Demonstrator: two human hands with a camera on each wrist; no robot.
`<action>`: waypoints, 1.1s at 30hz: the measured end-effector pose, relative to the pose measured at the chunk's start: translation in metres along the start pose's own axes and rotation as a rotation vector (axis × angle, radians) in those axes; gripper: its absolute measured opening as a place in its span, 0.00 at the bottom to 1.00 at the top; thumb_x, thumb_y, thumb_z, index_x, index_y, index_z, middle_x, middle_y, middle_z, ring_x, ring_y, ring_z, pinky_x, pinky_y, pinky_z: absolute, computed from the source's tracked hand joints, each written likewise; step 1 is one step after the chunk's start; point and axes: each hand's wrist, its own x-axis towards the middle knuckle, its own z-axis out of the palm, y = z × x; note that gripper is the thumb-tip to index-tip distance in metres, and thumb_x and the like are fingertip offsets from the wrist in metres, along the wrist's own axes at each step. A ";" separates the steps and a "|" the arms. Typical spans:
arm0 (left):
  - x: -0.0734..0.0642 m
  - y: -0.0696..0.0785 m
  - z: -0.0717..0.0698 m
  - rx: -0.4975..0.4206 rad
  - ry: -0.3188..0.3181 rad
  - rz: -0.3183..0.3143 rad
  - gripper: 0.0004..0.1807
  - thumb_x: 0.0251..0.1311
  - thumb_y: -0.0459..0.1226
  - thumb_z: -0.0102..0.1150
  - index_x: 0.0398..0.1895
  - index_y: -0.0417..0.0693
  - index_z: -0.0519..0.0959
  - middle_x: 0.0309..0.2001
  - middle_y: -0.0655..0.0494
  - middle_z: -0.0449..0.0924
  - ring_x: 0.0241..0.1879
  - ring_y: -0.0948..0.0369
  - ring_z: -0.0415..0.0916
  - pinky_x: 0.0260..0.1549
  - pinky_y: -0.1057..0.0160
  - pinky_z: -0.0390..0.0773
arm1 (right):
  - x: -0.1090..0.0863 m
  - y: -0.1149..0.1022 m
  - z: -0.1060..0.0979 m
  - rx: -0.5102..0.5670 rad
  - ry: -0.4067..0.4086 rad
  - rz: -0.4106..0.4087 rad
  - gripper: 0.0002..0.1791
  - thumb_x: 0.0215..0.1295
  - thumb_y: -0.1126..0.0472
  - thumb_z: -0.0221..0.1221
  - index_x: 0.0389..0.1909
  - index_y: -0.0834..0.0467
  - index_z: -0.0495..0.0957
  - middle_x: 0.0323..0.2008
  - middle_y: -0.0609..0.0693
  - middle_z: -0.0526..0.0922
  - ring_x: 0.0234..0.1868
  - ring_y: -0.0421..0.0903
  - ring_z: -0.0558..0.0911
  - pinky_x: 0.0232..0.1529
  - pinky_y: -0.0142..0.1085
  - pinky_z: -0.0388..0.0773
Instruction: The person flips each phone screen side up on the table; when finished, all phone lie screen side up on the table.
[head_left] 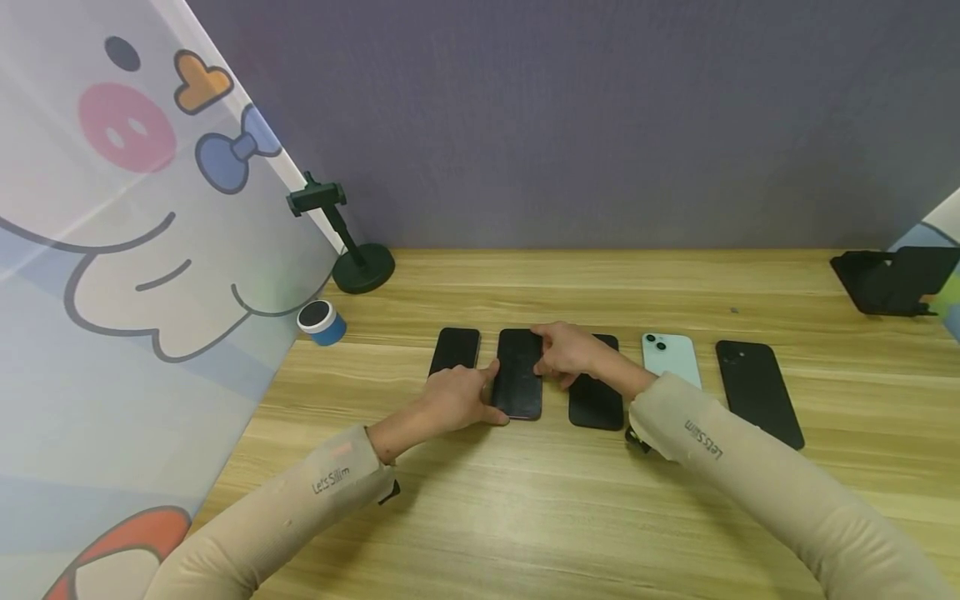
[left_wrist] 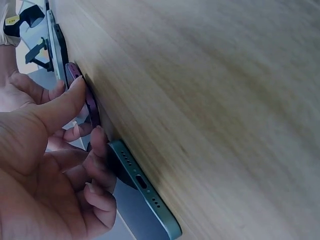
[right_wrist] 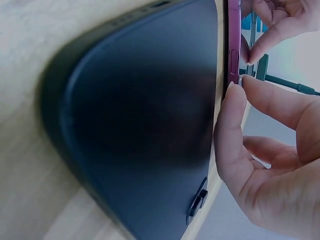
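Note:
A dark smartphone with a purple edge (head_left: 517,387) lies face up on the wooden table between both hands. My left hand (head_left: 459,398) is at its lower left, thumb at the bottom edge and a finger by the left side. The right hand (head_left: 572,350) holds its upper right, with index finger near the top corner and thumb on the side. In the right wrist view, thumb and finger meet the purple edge (right_wrist: 234,45). Beside the left fingers lies a green-edged smartphone (left_wrist: 145,185). A black smartphone (head_left: 596,404) lies just under the right wrist.
Further right lie a pale mint smartphone (head_left: 670,354), partly behind the right sleeve, and a black smartphone (head_left: 757,392), both camera side up. A dark green stand (head_left: 362,268) and a blue-and-white jar (head_left: 322,323) stand at left. A black holder (head_left: 892,279) is at far right.

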 end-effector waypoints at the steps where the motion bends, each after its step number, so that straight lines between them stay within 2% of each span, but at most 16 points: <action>1: 0.000 0.000 0.000 -0.001 -0.002 0.000 0.53 0.49 0.61 0.72 0.77 0.54 0.62 0.14 0.61 0.62 0.17 0.63 0.55 0.17 0.64 0.56 | 0.000 0.000 0.000 0.004 -0.004 -0.002 0.46 0.64 0.65 0.65 0.79 0.59 0.53 0.38 0.56 0.75 0.27 0.46 0.77 0.26 0.39 0.84; 6: 0.000 0.002 -0.004 -0.022 0.002 0.024 0.51 0.51 0.60 0.71 0.77 0.53 0.62 0.15 0.63 0.65 0.15 0.64 0.57 0.16 0.66 0.56 | -0.009 0.003 -0.008 0.024 0.000 -0.019 0.45 0.66 0.64 0.63 0.79 0.58 0.51 0.45 0.58 0.76 0.27 0.46 0.78 0.26 0.40 0.83; 10: 0.000 0.007 -0.014 -0.032 0.018 0.054 0.48 0.56 0.59 0.69 0.77 0.54 0.63 0.18 0.61 0.76 0.15 0.63 0.65 0.15 0.66 0.61 | -0.023 0.005 -0.021 -0.013 0.007 -0.069 0.43 0.68 0.61 0.61 0.80 0.57 0.51 0.52 0.59 0.74 0.31 0.49 0.79 0.28 0.42 0.83; 12: 0.000 0.011 -0.018 -0.032 0.034 0.074 0.46 0.58 0.59 0.67 0.77 0.55 0.62 0.29 0.59 0.83 0.24 0.61 0.76 0.20 0.65 0.71 | -0.032 0.007 -0.029 -0.041 0.004 -0.092 0.42 0.69 0.59 0.60 0.80 0.58 0.51 0.54 0.61 0.73 0.35 0.51 0.80 0.30 0.44 0.84; 14: 0.001 0.017 -0.022 -0.045 0.042 0.099 0.44 0.60 0.59 0.65 0.77 0.57 0.62 0.42 0.55 0.86 0.39 0.58 0.82 0.31 0.61 0.79 | -0.041 0.010 -0.037 -0.052 0.000 -0.086 0.42 0.70 0.57 0.59 0.80 0.57 0.52 0.57 0.62 0.72 0.40 0.53 0.81 0.32 0.44 0.84; 15: 0.002 0.020 -0.023 -0.055 0.040 0.115 0.44 0.61 0.59 0.64 0.78 0.58 0.61 0.47 0.54 0.85 0.45 0.56 0.81 0.37 0.59 0.81 | -0.045 0.012 -0.042 -0.053 0.000 -0.079 0.41 0.70 0.56 0.59 0.80 0.57 0.52 0.59 0.62 0.72 0.41 0.54 0.81 0.32 0.45 0.83; 17: 0.005 0.028 -0.024 -0.097 0.020 0.148 0.43 0.62 0.58 0.63 0.78 0.58 0.60 0.55 0.54 0.82 0.51 0.56 0.79 0.44 0.58 0.81 | -0.053 0.018 -0.050 -0.034 -0.003 -0.056 0.41 0.71 0.56 0.59 0.80 0.57 0.52 0.61 0.62 0.71 0.42 0.55 0.80 0.31 0.45 0.82; 18: 0.007 0.031 -0.023 -0.123 0.003 0.167 0.43 0.63 0.57 0.63 0.78 0.58 0.60 0.54 0.54 0.81 0.49 0.57 0.79 0.42 0.58 0.81 | -0.057 0.022 -0.054 -0.028 -0.001 -0.045 0.41 0.71 0.55 0.59 0.80 0.57 0.52 0.62 0.63 0.70 0.42 0.54 0.80 0.31 0.45 0.81; 20: 0.011 0.038 -0.022 -0.166 -0.028 0.212 0.43 0.64 0.56 0.63 0.78 0.55 0.59 0.48 0.55 0.82 0.38 0.61 0.79 0.34 0.63 0.78 | -0.062 0.029 -0.060 -0.016 -0.003 -0.026 0.41 0.72 0.55 0.59 0.80 0.57 0.52 0.63 0.63 0.69 0.40 0.53 0.79 0.31 0.45 0.80; 22: 0.014 0.045 -0.020 -0.203 -0.057 0.244 0.43 0.65 0.55 0.62 0.79 0.53 0.58 0.39 0.57 0.82 0.25 0.64 0.75 0.23 0.67 0.73 | -0.065 0.036 -0.064 -0.006 -0.004 -0.018 0.42 0.71 0.55 0.60 0.80 0.58 0.51 0.64 0.64 0.68 0.36 0.52 0.79 0.31 0.44 0.80; 24: 0.016 0.051 -0.017 -0.233 -0.087 0.249 0.44 0.65 0.55 0.62 0.79 0.52 0.56 0.29 0.58 0.81 0.16 0.65 0.68 0.16 0.68 0.66 | -0.068 0.043 -0.066 -0.002 -0.004 -0.017 0.42 0.71 0.55 0.60 0.80 0.59 0.50 0.65 0.66 0.67 0.36 0.50 0.79 0.33 0.44 0.82; 29: 0.020 0.067 -0.012 -0.236 -0.144 0.189 0.50 0.63 0.60 0.61 0.81 0.54 0.49 0.13 0.62 0.70 0.08 0.65 0.56 0.09 0.68 0.57 | -0.070 0.057 -0.069 -0.005 0.006 -0.022 0.43 0.71 0.56 0.60 0.80 0.61 0.49 0.69 0.69 0.63 0.39 0.50 0.81 0.34 0.43 0.83; 33: 0.021 0.076 -0.005 -0.151 -0.145 0.158 0.53 0.61 0.63 0.61 0.82 0.55 0.48 0.08 0.63 0.59 0.07 0.66 0.49 0.09 0.68 0.53 | -0.068 0.066 -0.070 0.001 0.022 -0.028 0.44 0.71 0.56 0.60 0.80 0.61 0.48 0.70 0.68 0.64 0.40 0.50 0.81 0.32 0.42 0.82</action>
